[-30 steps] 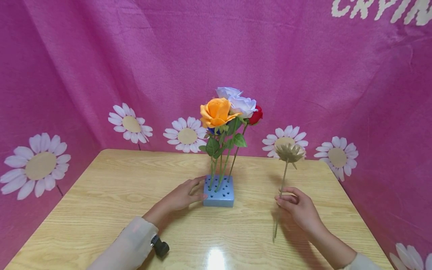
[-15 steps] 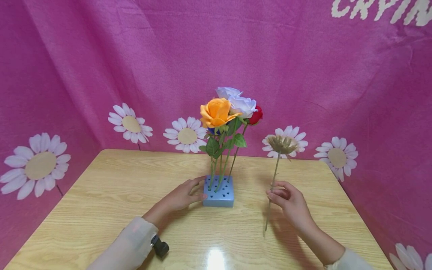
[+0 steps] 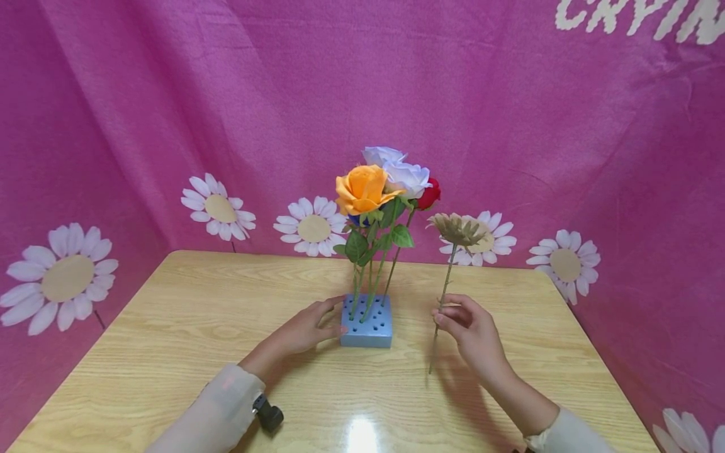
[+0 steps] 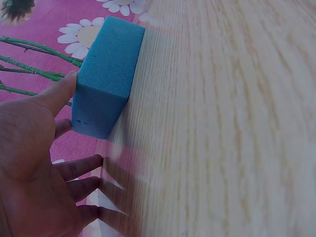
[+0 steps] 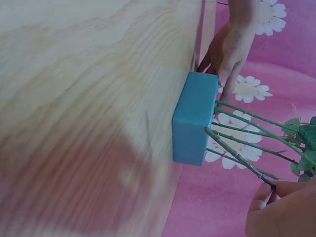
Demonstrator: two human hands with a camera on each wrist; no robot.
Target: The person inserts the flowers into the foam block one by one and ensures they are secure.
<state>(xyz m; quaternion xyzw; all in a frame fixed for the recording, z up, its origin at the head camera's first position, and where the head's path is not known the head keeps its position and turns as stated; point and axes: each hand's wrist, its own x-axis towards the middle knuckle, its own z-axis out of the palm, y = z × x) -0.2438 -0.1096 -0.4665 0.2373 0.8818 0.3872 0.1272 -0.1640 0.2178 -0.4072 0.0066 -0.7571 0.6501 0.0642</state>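
My right hand (image 3: 477, 336) pinches the thin stem of a dull gold artificial flower (image 3: 455, 230) between thumb and fingers, right of the blue foam block (image 3: 365, 340). The flower stands nearly upright, its bare stem end above the table. In the right wrist view that stem (image 5: 237, 155) crosses in front of the block. My left hand (image 3: 300, 328) touches the block's left side with thumb and index finger, the other fingers straight by the tabletop in the left wrist view. From the block's holes rise an orange rose (image 3: 362, 189), pale lilac roses (image 3: 409, 178) and a red rose (image 3: 429, 194); a blue bloom is mostly hidden.
The wooden table (image 3: 187, 314) carries the block near its middle. Behind and at both sides hangs a pink cloth (image 3: 283, 94) printed with white daisies. A black device (image 3: 269, 413) is strapped at my left sleeve.
My right hand has moved left and slightly away from me with the gold flower, bringing it closer to the block. The left hand and the block have stayed put.
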